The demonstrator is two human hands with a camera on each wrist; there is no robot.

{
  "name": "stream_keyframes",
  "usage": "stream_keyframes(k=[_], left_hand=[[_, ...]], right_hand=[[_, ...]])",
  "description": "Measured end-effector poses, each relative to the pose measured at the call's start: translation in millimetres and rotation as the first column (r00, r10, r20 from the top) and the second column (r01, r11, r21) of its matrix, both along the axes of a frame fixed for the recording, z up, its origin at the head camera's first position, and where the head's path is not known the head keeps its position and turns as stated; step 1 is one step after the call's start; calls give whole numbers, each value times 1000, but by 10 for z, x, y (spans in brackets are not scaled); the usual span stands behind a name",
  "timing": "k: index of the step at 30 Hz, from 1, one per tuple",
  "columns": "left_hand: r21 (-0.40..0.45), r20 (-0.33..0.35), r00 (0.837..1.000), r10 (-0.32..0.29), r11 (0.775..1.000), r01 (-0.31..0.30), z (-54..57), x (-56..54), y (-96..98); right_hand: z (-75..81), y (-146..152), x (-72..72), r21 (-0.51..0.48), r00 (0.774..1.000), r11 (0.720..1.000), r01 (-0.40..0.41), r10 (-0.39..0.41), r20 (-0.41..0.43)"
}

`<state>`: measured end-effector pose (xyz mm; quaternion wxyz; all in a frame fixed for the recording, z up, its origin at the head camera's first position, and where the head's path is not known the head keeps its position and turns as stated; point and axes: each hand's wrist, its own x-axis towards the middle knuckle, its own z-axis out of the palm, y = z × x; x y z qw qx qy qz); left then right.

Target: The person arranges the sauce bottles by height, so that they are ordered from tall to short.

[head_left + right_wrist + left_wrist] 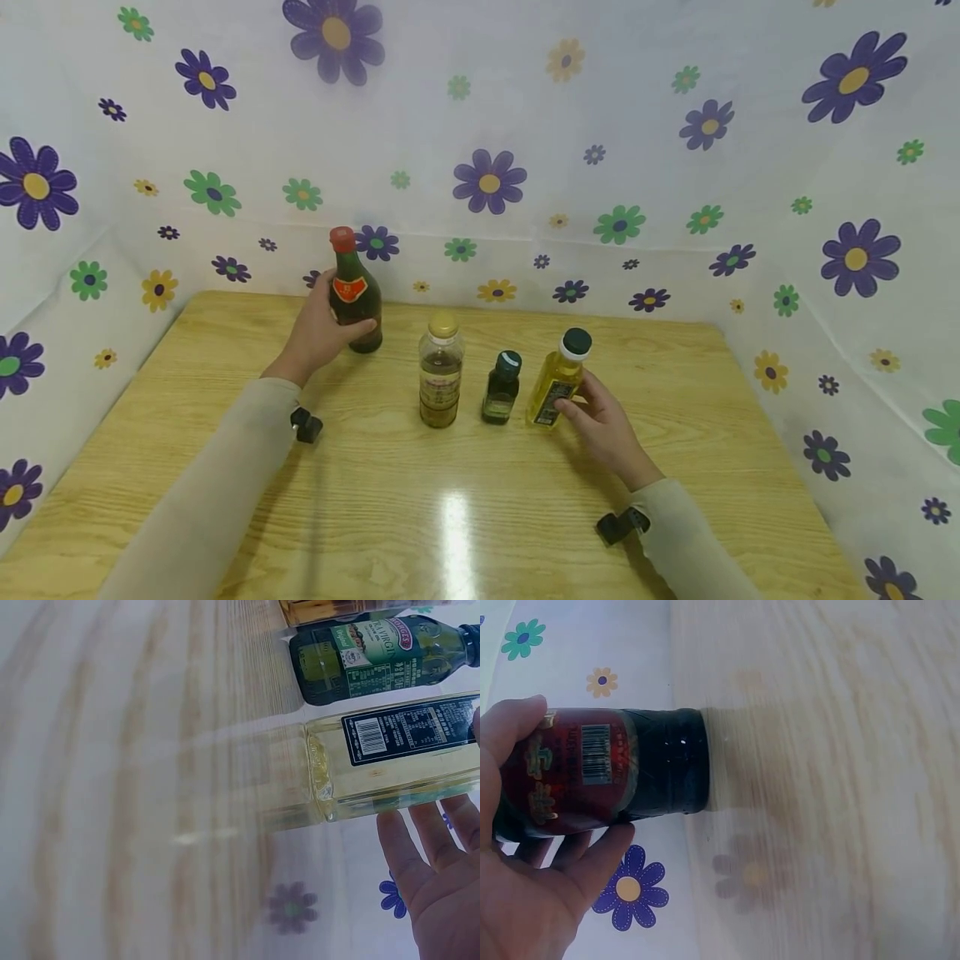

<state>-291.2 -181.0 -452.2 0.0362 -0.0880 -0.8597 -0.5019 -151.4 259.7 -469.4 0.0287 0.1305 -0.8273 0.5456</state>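
My left hand (318, 333) grips a dark green glass bottle (349, 292) with a red cap at the back left, thumb across its front. In the left wrist view the bottle's red label (581, 765) shows a barcode, and its base is close to the tabletop. On the right, my right hand (609, 429) holds a bottle of yellow oil (553, 383) with a dark green cap, thumb on the front and fingers along the far side. Its dark label (409, 727) faces the right wrist camera. Just left of it stands a small green olive oil bottle (501, 389).
A clear bottle (440, 379) with a gold cap and brownish contents stands upright between the two hands. The wooden table (375, 517) meets a white flowered cloth (480, 108) at its back and sides. Each wrist wears a small black camera.
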Motion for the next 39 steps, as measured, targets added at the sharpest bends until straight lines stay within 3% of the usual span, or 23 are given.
stream_keyframes(k=[13,39], left_hand=[[25,86,996,-12,1000,10,-22,5,-40],[43,112,994,3,999,-8,2,53,-32]], right_hand=[[-1,-2,29,24,1000,1000,0,0,4],[-28,29,5,25,1000,1000,-8,8,31]])
